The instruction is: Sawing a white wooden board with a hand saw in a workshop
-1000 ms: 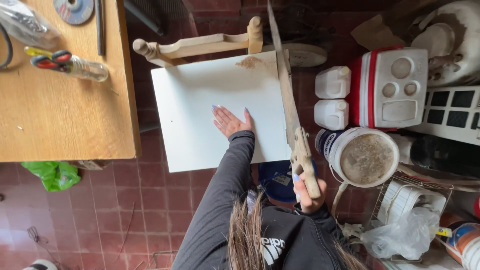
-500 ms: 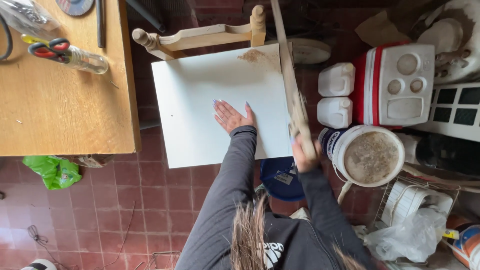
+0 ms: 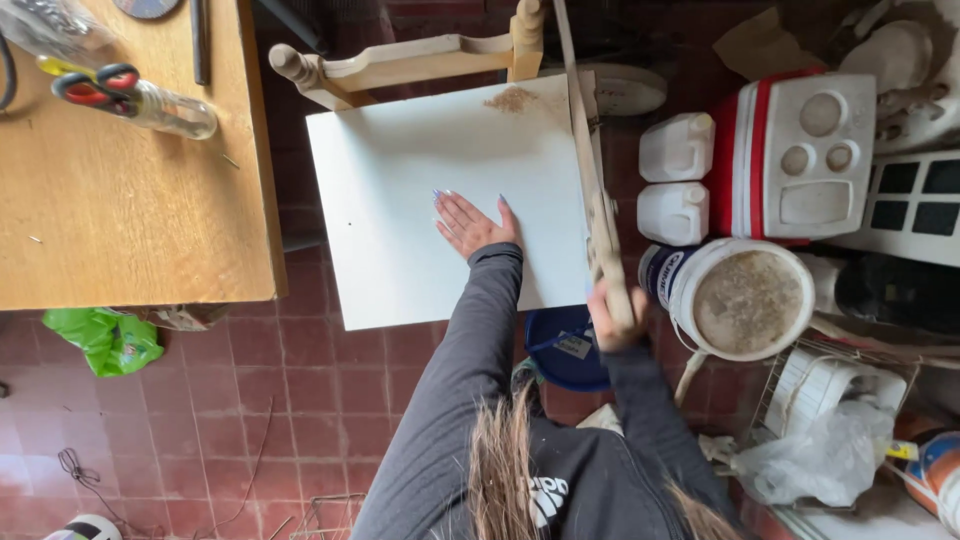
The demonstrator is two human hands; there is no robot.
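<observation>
A white board lies flat across a wooden chair. My left hand presses on it, palm down, fingers spread. My right hand grips the wooden handle of a hand saw, whose long blade runs along the board's right edge toward the far side. A small heap of sawdust sits on the board near its far right corner.
A wooden table with red-handled scissors and a clear bottle stands left. Right are two white jugs, a red-and-white cooler, a white bucket and a blue tub. A green bag lies on the tiled floor.
My right hand has pushed the saw forward along the board's right edge, away from my body. The left hand stays pressed on the board.
</observation>
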